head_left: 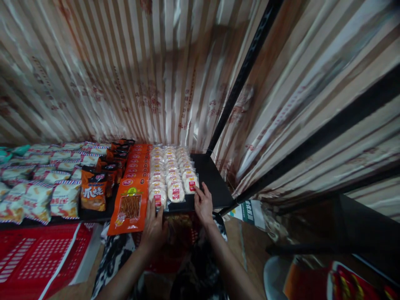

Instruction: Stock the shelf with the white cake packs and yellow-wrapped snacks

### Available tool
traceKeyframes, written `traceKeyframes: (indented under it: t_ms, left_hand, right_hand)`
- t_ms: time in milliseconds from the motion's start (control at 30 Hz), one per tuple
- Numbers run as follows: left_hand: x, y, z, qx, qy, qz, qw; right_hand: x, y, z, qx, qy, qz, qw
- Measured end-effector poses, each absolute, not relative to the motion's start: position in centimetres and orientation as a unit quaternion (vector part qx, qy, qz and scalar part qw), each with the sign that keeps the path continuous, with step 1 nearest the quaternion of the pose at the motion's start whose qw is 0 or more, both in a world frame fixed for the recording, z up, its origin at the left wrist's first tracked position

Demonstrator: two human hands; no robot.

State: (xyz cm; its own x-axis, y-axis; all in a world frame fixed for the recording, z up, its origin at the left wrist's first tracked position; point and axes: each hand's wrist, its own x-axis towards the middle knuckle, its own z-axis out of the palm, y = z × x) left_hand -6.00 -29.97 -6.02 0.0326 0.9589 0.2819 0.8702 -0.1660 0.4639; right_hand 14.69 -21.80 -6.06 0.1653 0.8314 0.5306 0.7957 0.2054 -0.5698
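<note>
Three columns of clear-wrapped white rice crackers [175,191] with red labels lie overlapping on the black shelf [204,173]. My left hand [153,227] has its fingers stretched out and apart, their tips at the front cracker pack [158,196] of the left column. My right hand [204,204] is open too, with fingertips touching the lower right edge of the front pack [190,183] in the right column. Just left of the crackers lies a row of overlapping orange snack packets [129,204], the front one hanging over the shelf edge.
Orange-and-black bags [93,189] and several rows of white snack bags [65,200] fill the shelf's left side. Black metal posts [243,79] stand at the right, before striped sheeting [140,62]. A red basket [43,258] sits below left.
</note>
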Motion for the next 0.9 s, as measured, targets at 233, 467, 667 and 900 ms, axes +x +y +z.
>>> traceKeyframes:
  t_ms: [233,467,667,900]
  left_hand:
    - [-6.1,-29.4,-6.5,0.707,0.646,0.271,0.096]
    - [-6.1,-29.2,-6.8,0.714,0.645,0.267,0.054]
    - [-6.1,-29.3,-7.4,0.732,0.61,0.303,-0.002]
    - [-6.2,-29.2,-6.9,0.731,0.614,0.297,-0.005]
  right_hand:
    - [14.4,-21.0,-7.7,-0.621,-0.657,0.033,0.426]
    - [14.5,-20.7,-7.6,-0.6,-0.675,0.023,0.429]
    - [14.2,-20.9,-7.6,-0.602,-0.678,0.01,0.422]
    - [14.1,-20.9,-7.6,-0.609,-0.678,-0.002,0.412]
